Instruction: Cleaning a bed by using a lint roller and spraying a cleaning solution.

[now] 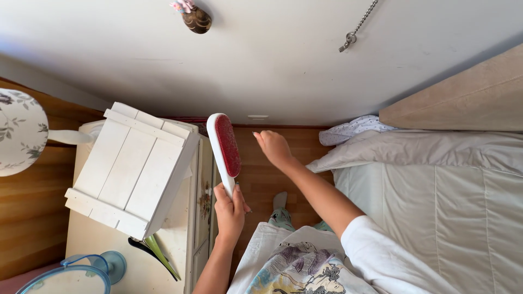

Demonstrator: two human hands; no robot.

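My left hand (230, 209) grips the white handle of a lint brush (225, 146), holding it upright with its oval red pad facing right. My right hand (274, 147) is raised beside the brush, a little to its right, fingers loosely curled and apart, holding nothing. Neither hand touches the furniture. Below them I see my patterned shirt and my socked foot (281, 213) on the wooden floor.
A white slatted wooden crate (131, 169) lies upside down on a cream bedside cabinet (190, 239) at left. A floral lampshade (19, 139) and a blue round mirror (76, 275) stand nearby. A bed (436, 201) with grey pillows fills the right side.
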